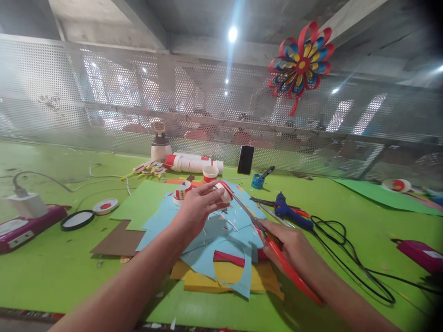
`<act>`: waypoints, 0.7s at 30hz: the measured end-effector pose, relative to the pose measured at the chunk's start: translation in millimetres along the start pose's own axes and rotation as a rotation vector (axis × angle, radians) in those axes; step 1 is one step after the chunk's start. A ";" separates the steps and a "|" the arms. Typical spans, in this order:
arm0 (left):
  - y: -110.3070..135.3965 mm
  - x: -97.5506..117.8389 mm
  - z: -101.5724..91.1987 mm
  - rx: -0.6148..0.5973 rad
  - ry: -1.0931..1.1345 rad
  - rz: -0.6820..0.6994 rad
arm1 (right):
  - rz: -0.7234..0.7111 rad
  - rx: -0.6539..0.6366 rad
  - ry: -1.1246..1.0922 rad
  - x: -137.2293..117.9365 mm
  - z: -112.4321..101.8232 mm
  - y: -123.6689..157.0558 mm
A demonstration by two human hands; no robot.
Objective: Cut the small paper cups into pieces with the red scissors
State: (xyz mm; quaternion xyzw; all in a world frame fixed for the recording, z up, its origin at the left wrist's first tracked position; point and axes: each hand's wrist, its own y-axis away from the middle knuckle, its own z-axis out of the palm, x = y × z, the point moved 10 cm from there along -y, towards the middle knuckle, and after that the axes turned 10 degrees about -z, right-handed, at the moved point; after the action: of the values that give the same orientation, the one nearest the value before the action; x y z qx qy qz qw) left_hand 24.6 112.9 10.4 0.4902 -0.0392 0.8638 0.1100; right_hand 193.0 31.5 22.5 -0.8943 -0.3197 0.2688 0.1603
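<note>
My left hand (200, 203) holds a small white and red paper cup (224, 192) tilted above the sheets. My right hand (287, 244) grips red-handled scissors (254, 221), whose blades reach up to the cup's edge. Beneath both lie blue paper sheets (200, 251) with cut scraps scattered over them, and one sheet has a round cutout. Yellow paper (204, 282) shows under the blue. Another paper cup (180, 192) stands behind my left hand, partly hidden, and a third cup (210, 173) is upright farther back.
A blue glue gun (292, 213) with a coiled black cord lies to the right. Stacked cups (197, 163), a spray bottle (161, 145) and a phone (246, 159) are at the back. A purple power strip (29, 230) sits left. A paper flower (302, 65) hangs above a perforated screen.
</note>
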 end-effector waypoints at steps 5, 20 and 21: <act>-0.6 0.3 -0.3 -0.001 -0.002 0.002 | 0.029 -0.036 -0.007 -0.5 0.3 0.1; -1.8 -0.4 -1.8 -0.007 -0.027 0.025 | 0.009 -0.019 0.034 3.2 1.9 0.2; -1.7 -0.7 -2.0 -0.001 -0.028 0.021 | 0.012 -0.020 0.032 3.9 1.8 0.0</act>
State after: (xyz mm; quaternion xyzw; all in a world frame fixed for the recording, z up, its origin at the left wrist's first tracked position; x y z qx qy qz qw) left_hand 23.6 114.8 8.7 0.5019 -0.0463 0.8578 0.1005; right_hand 194.4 34.2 19.6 -0.9020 -0.3144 0.2522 0.1547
